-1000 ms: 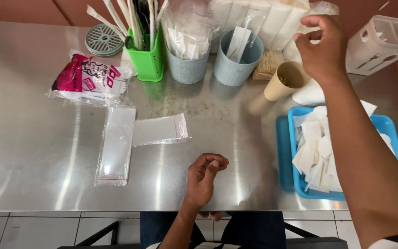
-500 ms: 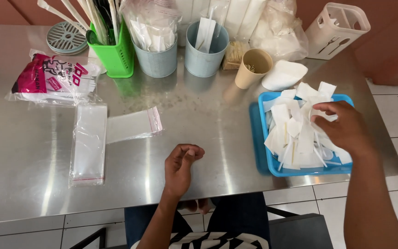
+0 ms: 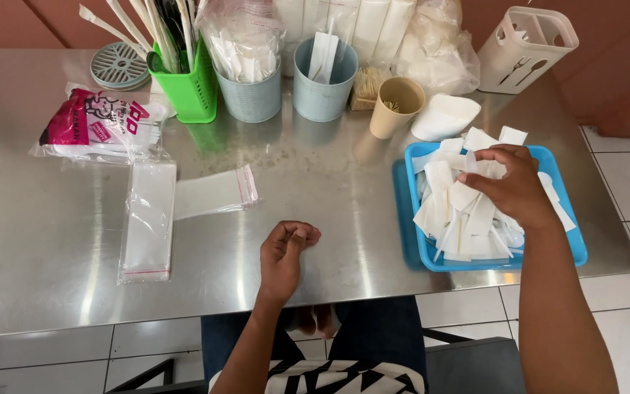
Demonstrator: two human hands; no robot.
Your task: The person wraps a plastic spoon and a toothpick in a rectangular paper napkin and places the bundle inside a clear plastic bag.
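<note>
White folded paper packets (image 3: 468, 211) fill the blue plastic tray (image 3: 570, 241) at three o'clock; the right hand (image 3: 512, 182) pinches one, while the left hand (image 3: 286, 252) rests loosely curled, empty.

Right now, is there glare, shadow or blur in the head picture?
Head view: sharp overall; soft glare streaks on the steel table; faint cup reflections behind; the right hand over the blue tray is slightly soft; the left hand is crisp.

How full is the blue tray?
Full. The blue tray is heaped with white paper packets that rise above its rim, and the right hand reaches into the pile.
</note>
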